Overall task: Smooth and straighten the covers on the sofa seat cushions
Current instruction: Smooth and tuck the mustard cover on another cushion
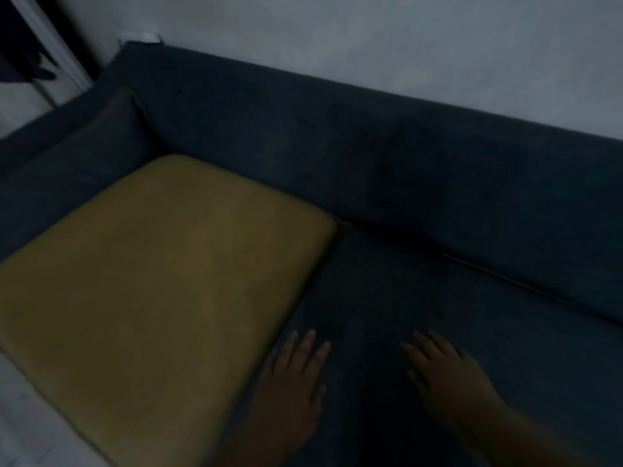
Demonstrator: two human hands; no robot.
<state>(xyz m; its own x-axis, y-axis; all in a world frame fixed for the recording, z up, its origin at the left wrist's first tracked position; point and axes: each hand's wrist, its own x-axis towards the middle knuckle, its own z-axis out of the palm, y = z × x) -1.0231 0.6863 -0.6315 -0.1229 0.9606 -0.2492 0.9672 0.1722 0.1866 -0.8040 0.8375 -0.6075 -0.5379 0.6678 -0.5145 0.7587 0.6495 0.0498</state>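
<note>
Dark blue fabric seat cushion cover (pixel 421 298) lies flat under both palms, left hand (pixel 293 382) and right hand (pixel 448 375) fingers spread, mustard-yellow square cushion (pixel 151 281) just left of left hand.

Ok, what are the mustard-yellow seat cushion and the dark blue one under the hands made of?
Mustard-yellow seat cushion: smooth, unwrinkled cover, maybe faux leather or tight weave. Dark blue seat cushion: matte, mottled nap, probably velvety fabric. Dim light: both uncertain.

Head view, steeply down, close.
</note>
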